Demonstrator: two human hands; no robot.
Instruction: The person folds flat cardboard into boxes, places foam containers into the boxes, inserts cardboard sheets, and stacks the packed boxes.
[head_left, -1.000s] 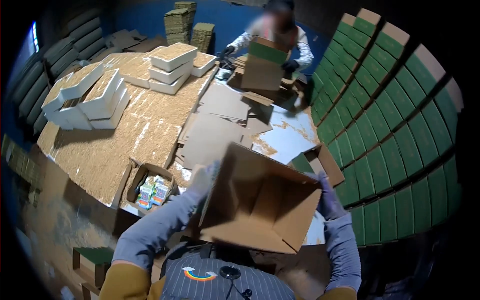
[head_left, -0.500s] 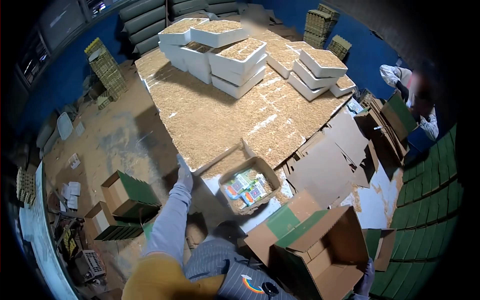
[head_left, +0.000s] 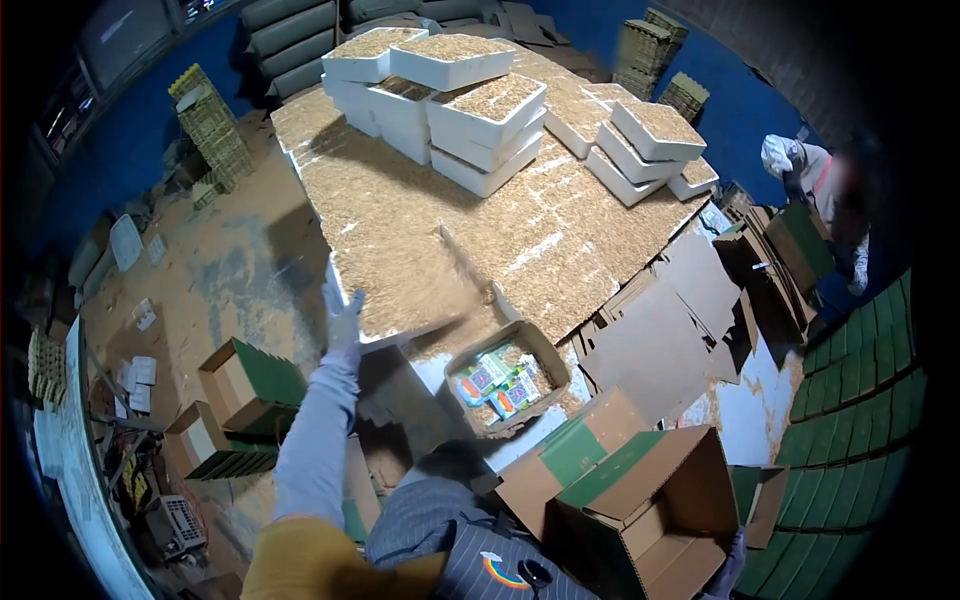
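My left hand, in a pale glove, is at the near left corner of a white foam tray filled with tan flakes. The thumb lies by the rim and the fingers run along its outer side. Flakes near the tray's right side are blurred. My right hand, mostly hidden, is against the right side of an open cardboard box with green panels, which tilts toward me with its flaps spread. Between my hands, a brown carton holds printed packets and loose flakes.
Stacked white trays of flakes stand farther back on the table. Flattened cardboard lies at the right, near a stack of green cartons. A co-worker stands at the far right. More green boxes sit on the left floor.
My left hand has moved up and left, and the front tray has shifted with it, widening the gap along its right side. The cardboard box at my right hand stays nearly in place.
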